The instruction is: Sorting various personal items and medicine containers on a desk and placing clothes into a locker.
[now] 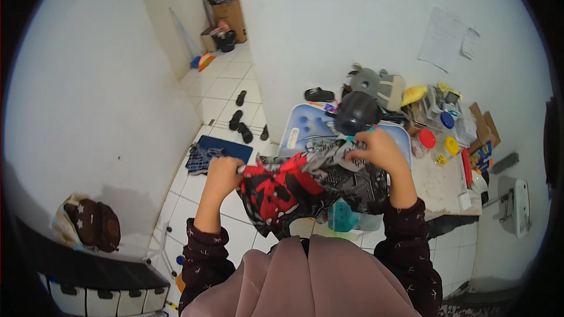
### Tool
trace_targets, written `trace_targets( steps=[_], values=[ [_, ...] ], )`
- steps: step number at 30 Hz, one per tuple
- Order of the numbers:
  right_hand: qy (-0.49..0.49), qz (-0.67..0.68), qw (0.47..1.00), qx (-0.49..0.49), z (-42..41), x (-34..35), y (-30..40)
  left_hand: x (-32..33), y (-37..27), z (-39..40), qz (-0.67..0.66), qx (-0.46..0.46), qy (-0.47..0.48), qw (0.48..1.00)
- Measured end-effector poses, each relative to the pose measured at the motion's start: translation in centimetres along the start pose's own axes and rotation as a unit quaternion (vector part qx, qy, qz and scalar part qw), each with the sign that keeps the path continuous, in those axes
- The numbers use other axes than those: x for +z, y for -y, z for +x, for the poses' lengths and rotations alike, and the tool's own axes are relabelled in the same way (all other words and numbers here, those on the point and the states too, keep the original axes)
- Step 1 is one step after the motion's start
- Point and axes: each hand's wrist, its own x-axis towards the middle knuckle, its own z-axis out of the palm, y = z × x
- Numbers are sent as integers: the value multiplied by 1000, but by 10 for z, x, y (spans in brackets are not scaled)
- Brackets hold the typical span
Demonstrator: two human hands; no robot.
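Observation:
A patterned pair of shorts [304, 180], red, black and grey, hangs stretched between my two hands. My left hand [222, 174] pinches the garment at its left upper corner. On the other side my right hand [381, 149] grips the grey and black printed part near its upper edge. Behind the cloth lies a blue folding table [304, 119], partly covered by it. A dark rounded object, perhaps a helmet [358, 112], rests near the table's back. Under the garment a teal container [343, 216] shows partly.
Jars with red [426, 139] and yellow lids [451, 145] stand on a worn table [440, 185] at right. Black sandals [244, 132] and a blue mat [231, 149] with checked cloth [205, 158] lie on the tiles. A brown backpack [98, 224] is at left.

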Motion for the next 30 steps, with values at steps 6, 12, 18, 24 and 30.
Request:
trace_targets(
  steps=[6,12,18,24,30],
  values=[
    [-386,-58,920,-24,-21,-103,-45,-31,-103,93,-141,164,-356,909],
    [-297,49,950,-81,-121,-135,-81,24,-142,105,-245,304,-301,870],
    [-81,118,980,140,-207,-2,-158,207,-128,59,-251,217,-92,939],
    [-39,80,972,217,-254,104,-205,272,-143,24,-204,201,104,952],
    [-89,27,972,217,-269,115,-212,289,-161,29,-359,88,-57,927]
  ],
)
